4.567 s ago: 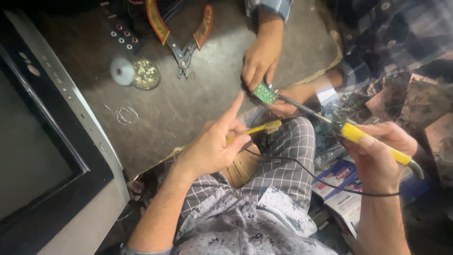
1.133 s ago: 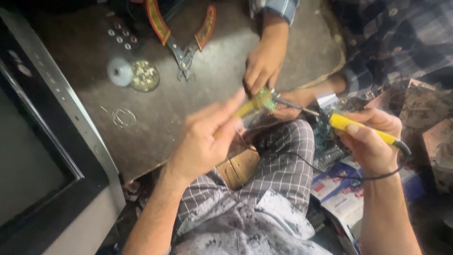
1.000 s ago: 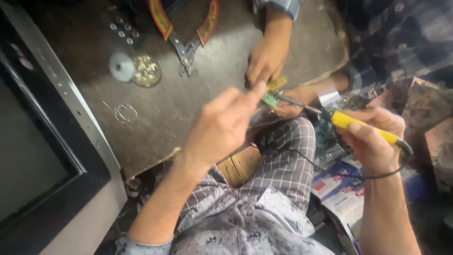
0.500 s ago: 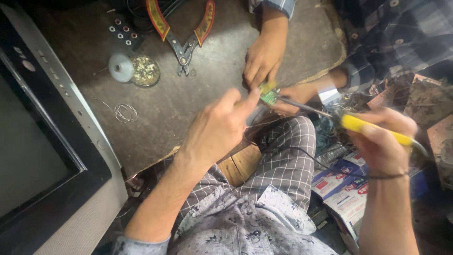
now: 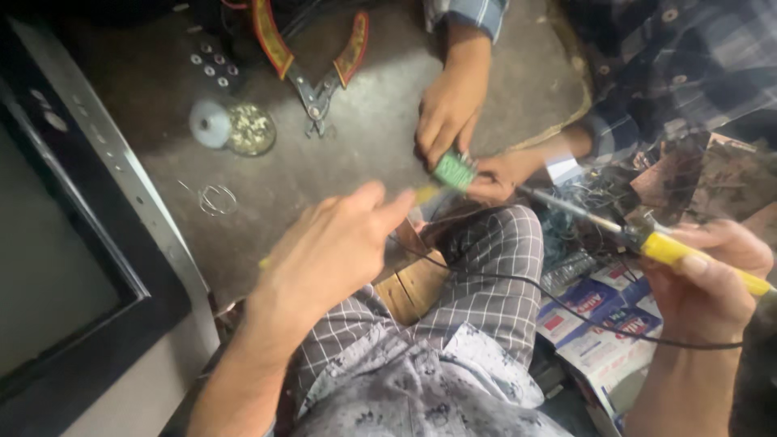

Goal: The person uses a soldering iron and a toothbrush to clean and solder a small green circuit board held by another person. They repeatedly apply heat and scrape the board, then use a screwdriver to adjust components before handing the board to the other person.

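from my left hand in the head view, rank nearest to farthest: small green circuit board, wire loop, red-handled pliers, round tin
Measured from the left hand:
1. Small green circuit board, just past the fingertips, up and right, held by another person's hands.
2. Wire loop, to the left on the floor.
3. Round tin, up and left.
4. Red-handled pliers, at the top.

Dim workshop corner around a dark, scuffed work surface

The grey work surface (image 5: 364,154) fills the upper middle, lit unevenly and darker toward its far edge. Left of it stands a television set (image 5: 73,267) with a silver frame and a dark screen. On the surface lie red-handled pliers (image 5: 312,69), a small round tin (image 5: 251,129) just beside a white disc (image 5: 209,124), and a wire coil (image 5: 214,198) nearer the set. Right of the surface, printed blue-and-white packets (image 5: 599,324) lie low down.
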